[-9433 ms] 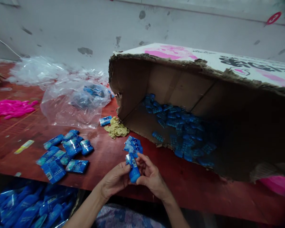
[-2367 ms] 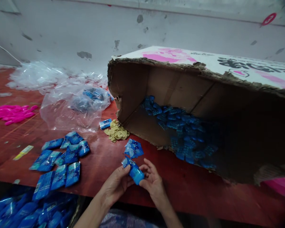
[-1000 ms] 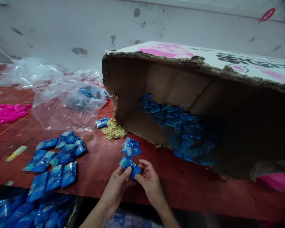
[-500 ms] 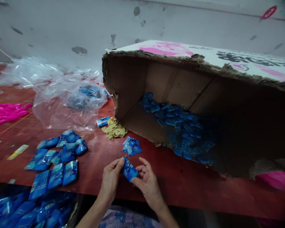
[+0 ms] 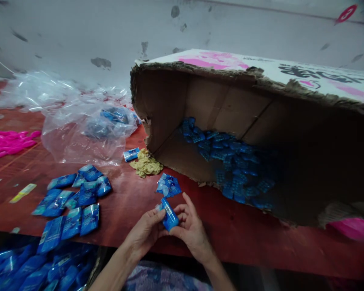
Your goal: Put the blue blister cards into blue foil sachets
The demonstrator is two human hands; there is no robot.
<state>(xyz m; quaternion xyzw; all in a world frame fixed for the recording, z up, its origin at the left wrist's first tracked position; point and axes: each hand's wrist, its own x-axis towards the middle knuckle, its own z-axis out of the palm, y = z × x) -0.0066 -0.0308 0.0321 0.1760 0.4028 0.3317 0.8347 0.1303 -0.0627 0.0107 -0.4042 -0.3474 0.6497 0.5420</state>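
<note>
A pale grey wall (image 5: 79, 32) with dark blotches stands behind a red-topped table (image 5: 124, 218). On the table, a big brown cardboard box (image 5: 242, 107) with a ragged rim lies on its side, opening towards the person. Inside it is a dim pile of small blue pieces (image 5: 236, 161). Below the table's edge, at lower left, is a heap of shiny blue items (image 5: 27, 262). A mound of clear plastic (image 5: 36, 91) sits near the wall, with a crumpled transparent bag (image 5: 79, 139) before it. Nearer lies a cluster of glossy blue packets (image 5: 71, 223).

The left hand (image 5: 147, 228) pinches a small blue item in glossy printed wrapping (image 5: 171, 217) above the table, thumb on top. The right hand (image 5: 190, 230) grips its lower end between thumb and curled fingers, index finger raised.

Bright pink pieces (image 5: 12, 141) lie far left; a wrinkled yellow cloth (image 5: 145, 163) is beside the box. Flat blue printed sheets (image 5: 168, 186) lie just beyond the hands, and a yellow-and-clear strip (image 5: 22, 193) near the packets.
</note>
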